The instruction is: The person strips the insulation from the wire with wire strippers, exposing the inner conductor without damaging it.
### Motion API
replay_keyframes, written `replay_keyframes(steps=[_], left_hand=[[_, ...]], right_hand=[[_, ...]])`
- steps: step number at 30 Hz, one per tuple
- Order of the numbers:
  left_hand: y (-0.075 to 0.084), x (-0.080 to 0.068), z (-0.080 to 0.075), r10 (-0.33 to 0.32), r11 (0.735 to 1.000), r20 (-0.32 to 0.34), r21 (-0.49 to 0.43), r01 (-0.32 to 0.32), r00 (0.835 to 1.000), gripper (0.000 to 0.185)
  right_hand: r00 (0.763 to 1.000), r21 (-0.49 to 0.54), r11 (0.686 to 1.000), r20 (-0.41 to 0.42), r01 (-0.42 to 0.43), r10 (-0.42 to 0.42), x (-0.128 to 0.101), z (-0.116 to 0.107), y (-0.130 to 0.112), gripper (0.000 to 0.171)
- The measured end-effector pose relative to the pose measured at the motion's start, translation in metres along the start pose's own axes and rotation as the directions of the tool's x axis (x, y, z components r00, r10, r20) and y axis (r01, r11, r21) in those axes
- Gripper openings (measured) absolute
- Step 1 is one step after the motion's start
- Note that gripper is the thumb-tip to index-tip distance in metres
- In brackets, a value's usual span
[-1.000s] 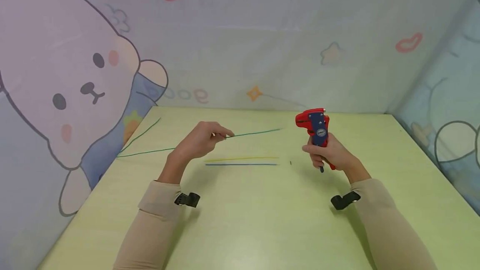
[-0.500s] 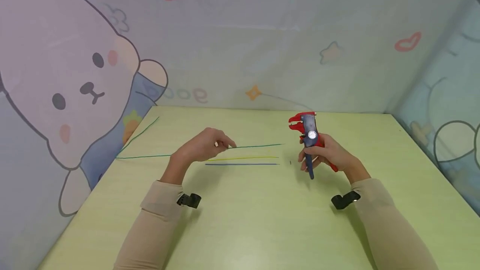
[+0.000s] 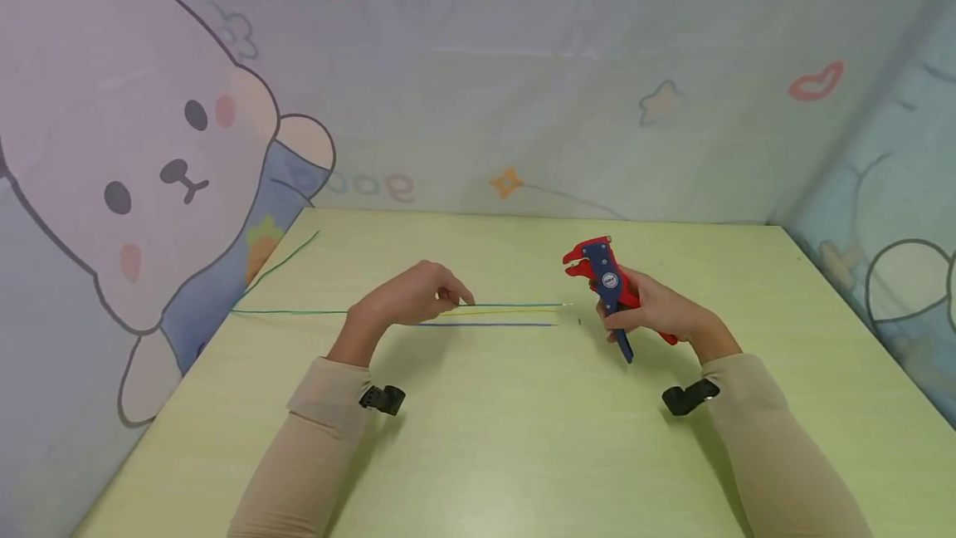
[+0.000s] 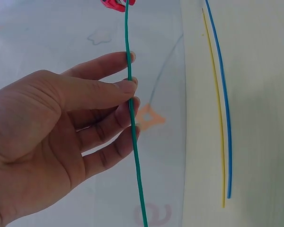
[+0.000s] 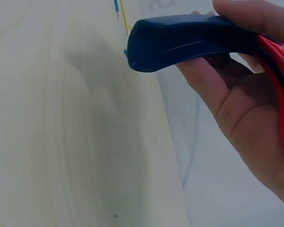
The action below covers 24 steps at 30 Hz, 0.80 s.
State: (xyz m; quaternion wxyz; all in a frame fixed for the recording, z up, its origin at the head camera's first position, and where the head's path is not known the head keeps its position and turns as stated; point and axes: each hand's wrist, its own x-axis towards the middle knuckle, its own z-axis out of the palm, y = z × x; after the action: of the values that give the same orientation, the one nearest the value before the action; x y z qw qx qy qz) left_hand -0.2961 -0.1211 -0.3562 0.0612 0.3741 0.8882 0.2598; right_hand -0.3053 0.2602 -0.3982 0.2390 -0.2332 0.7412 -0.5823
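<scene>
Left hand [image 3: 407, 299] pinches the green wire [image 4: 131, 123] level; right hand [image 3: 657, 310] grips the wire stripper [image 3: 605, 282], which likely must next meet the wire's end.

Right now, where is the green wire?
In the head view the green wire runs across the table's left half, pinched by the left hand, just behind the yellow wire and blue wire.

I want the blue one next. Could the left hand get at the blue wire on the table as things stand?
Probably yes, once freed: the left hand pinches the green wire, and the blue wire lies bare on the table just beside it, nothing covering it.
</scene>
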Motion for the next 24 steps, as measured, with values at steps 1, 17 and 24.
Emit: replay_keyframes(steps=[1, 17, 24], left_hand=[[0.0000, 0.0008, 0.0006, 0.009, 1.000, 0.004, 0.001, -0.009, 1.000, 0.045], [-0.0007, 0.0031, 0.0038, 0.011, 1.000, 0.049, 0.012, -0.011, 0.999, 0.028], [0.0009, 0.0034, 0.0054, -0.016, 1.000, 0.071, 0.008, 0.016, 0.997, 0.029]], right_hand=[[1.000, 0.011, 1.000, 0.007, 0.001, -0.001, 0.0003, -0.0003, 0.0011, 0.054], [0.979, 0.125, 0.974, -0.062, -0.187, 0.196, 0.0050, 0.0038, 0.0029, 0.056], [0.966, 0.160, 0.959, -0.066, -0.236, 0.249, 0.0050, 0.0035, 0.0022, 0.053]])
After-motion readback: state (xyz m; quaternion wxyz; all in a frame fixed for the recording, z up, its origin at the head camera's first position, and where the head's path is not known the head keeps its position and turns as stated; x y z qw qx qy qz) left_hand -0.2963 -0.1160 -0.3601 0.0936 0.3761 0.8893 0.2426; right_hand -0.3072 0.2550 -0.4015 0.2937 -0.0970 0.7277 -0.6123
